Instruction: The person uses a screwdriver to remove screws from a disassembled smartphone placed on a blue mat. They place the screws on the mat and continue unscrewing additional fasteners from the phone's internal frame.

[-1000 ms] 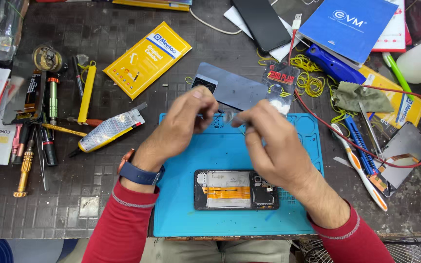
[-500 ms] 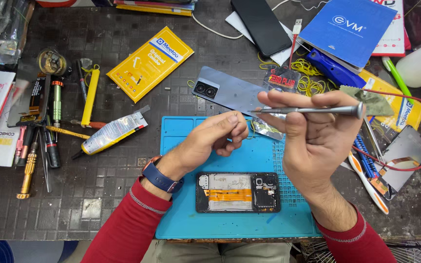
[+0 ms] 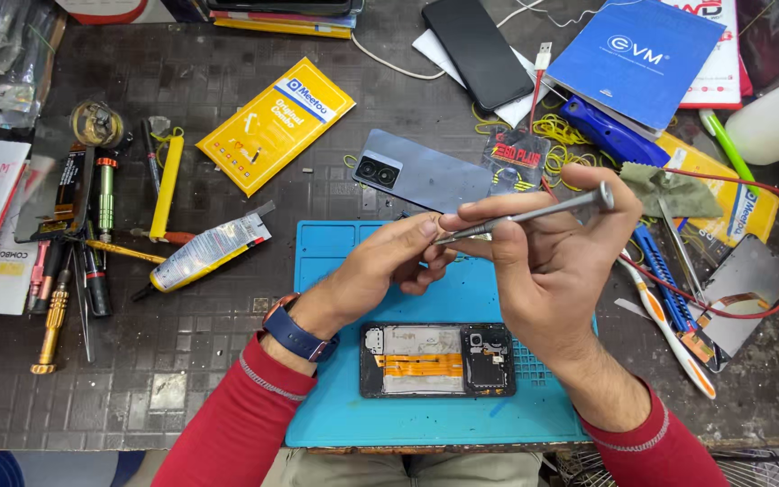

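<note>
Right hand (image 3: 556,261) grasps metal screwdriver (image 3: 525,215), raised since before; left hand (image 3: 389,266) fingers pinch its tip above opened phone (image 3: 437,360) on blue mat (image 3: 353,419).

Your right hand (image 3: 556,271) grips a slim metal screwdriver (image 3: 525,215), held level above the blue mat (image 3: 335,261). Your left hand (image 3: 389,266) pinches at its tip. The opened phone (image 3: 436,360) lies on the mat below, its grey back cover (image 3: 421,176) just beyond.

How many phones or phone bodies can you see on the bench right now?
3: an opened black phone body on the blue mat below the hands, a grey-blue back cover above the mat, and a black phone at top centre. Clutter may hide others.
</note>
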